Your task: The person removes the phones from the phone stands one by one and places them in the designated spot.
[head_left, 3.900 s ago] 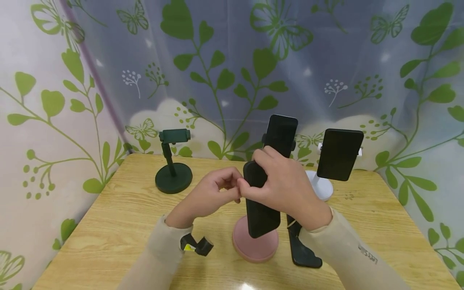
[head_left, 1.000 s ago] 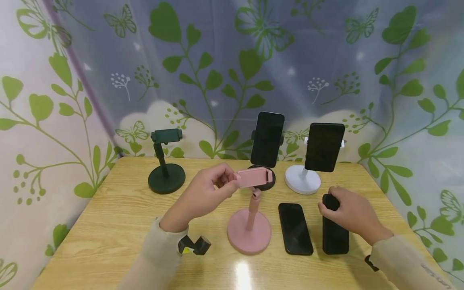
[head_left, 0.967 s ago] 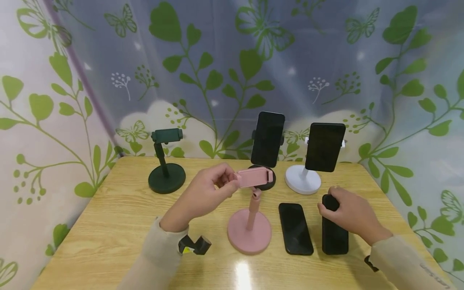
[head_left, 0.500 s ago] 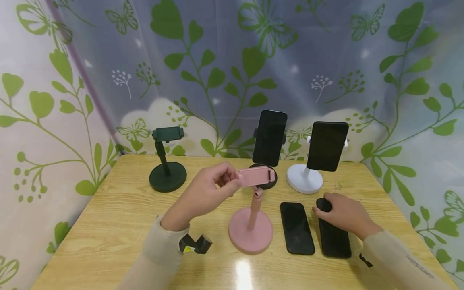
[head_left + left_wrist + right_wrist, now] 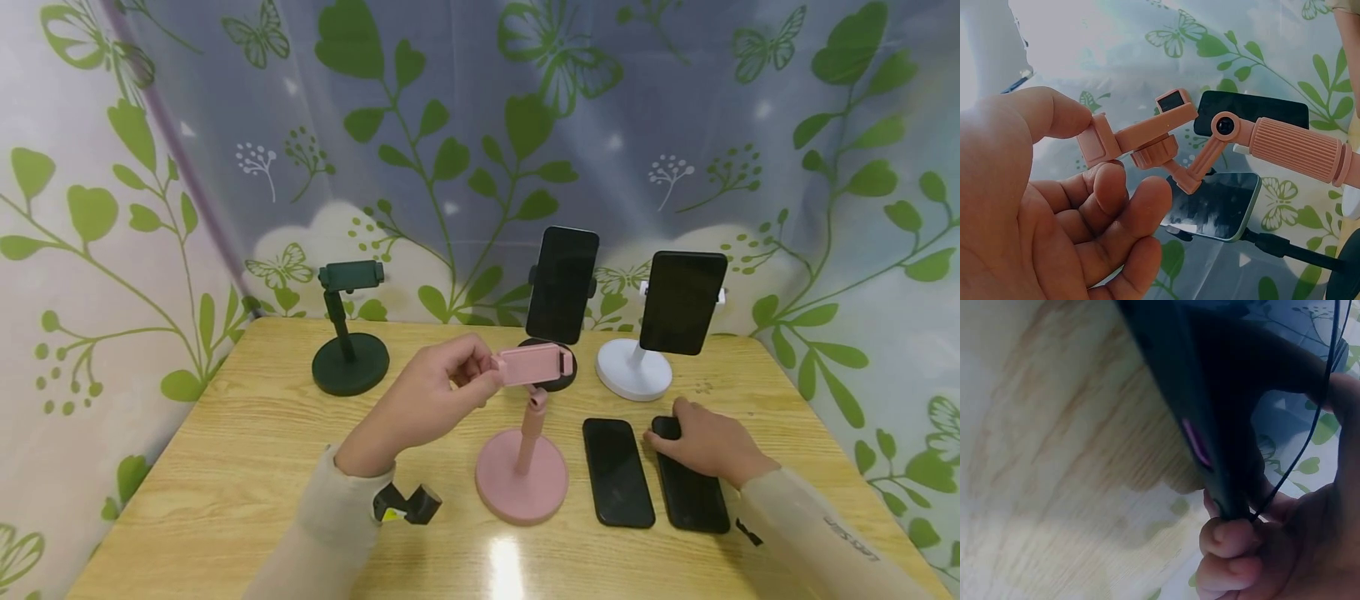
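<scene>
While my left fingers pinch pink clamp, my right fingers grip one phone: probably stiff, slick, fragile; best held edgewise

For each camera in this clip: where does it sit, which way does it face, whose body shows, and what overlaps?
Head: worn on the head, facing forward and down over the wooden table to the leafy backdrop; both hands, left hand and right hand, and both sleeves show.
Left wrist: on that wrist, facing the left hand's fingers pinching the pink stand.
Right wrist: on that wrist, facing the right hand's fingers round the rightmost black phone.
Shared: head and left wrist both show the left hand and pink stand.
</scene>
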The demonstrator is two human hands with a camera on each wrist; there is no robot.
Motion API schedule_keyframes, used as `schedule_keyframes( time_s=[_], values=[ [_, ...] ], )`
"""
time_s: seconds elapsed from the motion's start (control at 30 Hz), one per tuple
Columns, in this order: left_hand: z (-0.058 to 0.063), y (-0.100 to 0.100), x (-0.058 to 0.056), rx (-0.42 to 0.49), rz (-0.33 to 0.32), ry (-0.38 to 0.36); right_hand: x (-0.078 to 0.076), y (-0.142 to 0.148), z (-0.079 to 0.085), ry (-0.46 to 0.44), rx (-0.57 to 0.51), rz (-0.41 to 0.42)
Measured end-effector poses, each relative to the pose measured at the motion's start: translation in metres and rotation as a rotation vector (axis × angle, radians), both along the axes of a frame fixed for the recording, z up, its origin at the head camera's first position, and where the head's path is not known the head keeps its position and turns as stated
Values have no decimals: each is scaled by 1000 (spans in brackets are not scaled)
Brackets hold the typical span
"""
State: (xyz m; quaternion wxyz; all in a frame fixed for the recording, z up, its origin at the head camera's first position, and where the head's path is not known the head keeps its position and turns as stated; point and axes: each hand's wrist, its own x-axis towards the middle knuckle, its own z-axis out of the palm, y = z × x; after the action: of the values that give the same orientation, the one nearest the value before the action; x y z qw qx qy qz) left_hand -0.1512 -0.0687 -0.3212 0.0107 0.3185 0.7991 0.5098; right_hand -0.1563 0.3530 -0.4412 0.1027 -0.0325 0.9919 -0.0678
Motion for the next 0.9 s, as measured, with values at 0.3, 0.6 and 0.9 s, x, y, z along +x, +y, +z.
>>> schedule_keyframes(
  time_s=[0.3,0.6,0.9],
  values=[
    [-1,-1,-1,1,-5,-5,1,-8,-1,15,42,36],
    [0,1,-1,3,-8,-2,1,-10,3,25,53,37],
    [-2,0,-1,7,-13,8,14,-60,63,239,-81,131]
  ],
)
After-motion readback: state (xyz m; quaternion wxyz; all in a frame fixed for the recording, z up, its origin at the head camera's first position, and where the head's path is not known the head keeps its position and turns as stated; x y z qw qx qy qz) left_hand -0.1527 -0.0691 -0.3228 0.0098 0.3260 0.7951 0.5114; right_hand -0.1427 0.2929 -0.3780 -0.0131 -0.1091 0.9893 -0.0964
